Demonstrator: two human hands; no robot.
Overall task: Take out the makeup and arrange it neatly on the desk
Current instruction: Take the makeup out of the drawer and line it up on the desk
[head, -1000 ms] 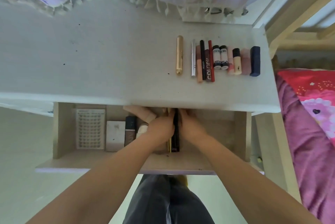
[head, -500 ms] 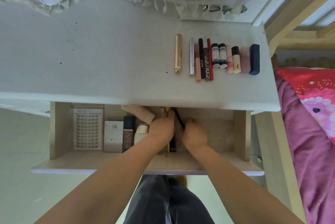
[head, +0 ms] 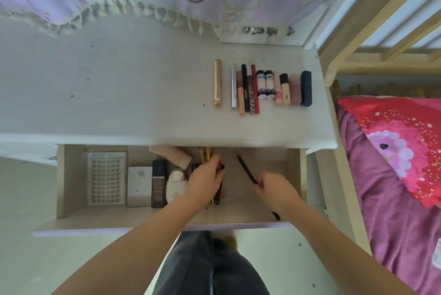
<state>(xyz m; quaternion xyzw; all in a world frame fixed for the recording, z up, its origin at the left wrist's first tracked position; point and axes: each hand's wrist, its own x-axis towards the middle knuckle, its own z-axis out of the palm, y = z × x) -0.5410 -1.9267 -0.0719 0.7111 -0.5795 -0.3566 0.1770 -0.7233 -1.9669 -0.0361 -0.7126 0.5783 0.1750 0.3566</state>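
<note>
In the drawer [head: 71,175], right hand [head: 274,189] has pulled a pencil [head: 245,168] away from left hand [head: 205,182].

I see a gold tube [head: 217,82] at twelve o'clock, a navy case [head: 306,88] beside pink ones, and a red floral pillow [head: 391,142] at three.

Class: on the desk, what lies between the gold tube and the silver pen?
Nothing: the head view shows bare desk between the gold tube and the silver pen.
</note>
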